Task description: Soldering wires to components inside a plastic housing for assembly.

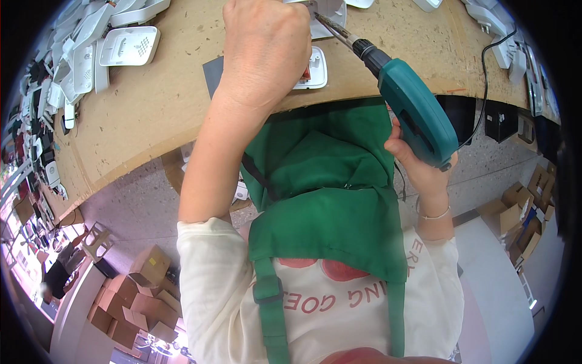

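My right hand (419,165) is wrapped round the grip of a teal and black corded electric screwdriver (418,109). Its thin metal bit slants up and left to a pale plastic part (330,17) at the top edge of the view. My left hand (267,48) is held over the table just left of that bit, fingers curled. What those fingers hold, if anything, is hidden behind the back of the hand. Partly under my left hand lies a white plastic housing (316,68) with something reddish in it. A dark grey flat piece (213,74) shows beside my left wrist.
The brown worktable (176,91) has its near edge close to my green apron (321,158). White plastic housings (130,46) are heaped at the left, more parts (488,24) at the right. The tool's black cord (485,79) runs there. Cardboard boxes (142,297) stand behind; a person (57,273) is far left.
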Demonstrator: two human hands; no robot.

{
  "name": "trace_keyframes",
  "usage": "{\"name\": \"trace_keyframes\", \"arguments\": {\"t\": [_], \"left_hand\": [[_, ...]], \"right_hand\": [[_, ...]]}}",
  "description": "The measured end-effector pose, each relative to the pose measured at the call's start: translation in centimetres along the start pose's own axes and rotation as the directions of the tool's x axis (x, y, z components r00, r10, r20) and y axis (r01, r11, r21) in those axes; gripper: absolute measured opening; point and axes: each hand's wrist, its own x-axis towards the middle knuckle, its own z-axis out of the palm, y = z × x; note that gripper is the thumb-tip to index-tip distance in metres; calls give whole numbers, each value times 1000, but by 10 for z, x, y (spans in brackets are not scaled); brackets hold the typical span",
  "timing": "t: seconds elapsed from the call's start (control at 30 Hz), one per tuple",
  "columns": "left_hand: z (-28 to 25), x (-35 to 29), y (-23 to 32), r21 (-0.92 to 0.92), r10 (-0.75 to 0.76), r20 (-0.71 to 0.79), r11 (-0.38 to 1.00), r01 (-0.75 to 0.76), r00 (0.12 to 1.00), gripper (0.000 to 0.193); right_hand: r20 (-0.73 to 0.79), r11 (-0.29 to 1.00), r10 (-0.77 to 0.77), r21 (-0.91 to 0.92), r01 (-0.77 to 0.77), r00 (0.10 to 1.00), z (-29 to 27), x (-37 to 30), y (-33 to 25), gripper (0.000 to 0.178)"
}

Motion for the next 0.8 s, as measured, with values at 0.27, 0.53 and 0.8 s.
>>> {"name": "trace_keyframes", "arguments": {"t": [0.27, 0.53, 0.8], "left_hand": [[1, 0, 1, -1, 18, -30, 1000, -18, 999, 10], [11, 0, -8, -211, 70, -149, 972, -101, 986, 9], [1, 0, -1, 21, 14, 2, 1000, -14, 1000, 9]], "right_hand": [[34, 999, -40, -24, 41, 999, -1, 3, 1, 65], [34, 998, -57, -31, 59, 998, -1, 3, 3, 64], [42, 999, 14, -36, -13, 999, -2, 2, -4, 67]]}}
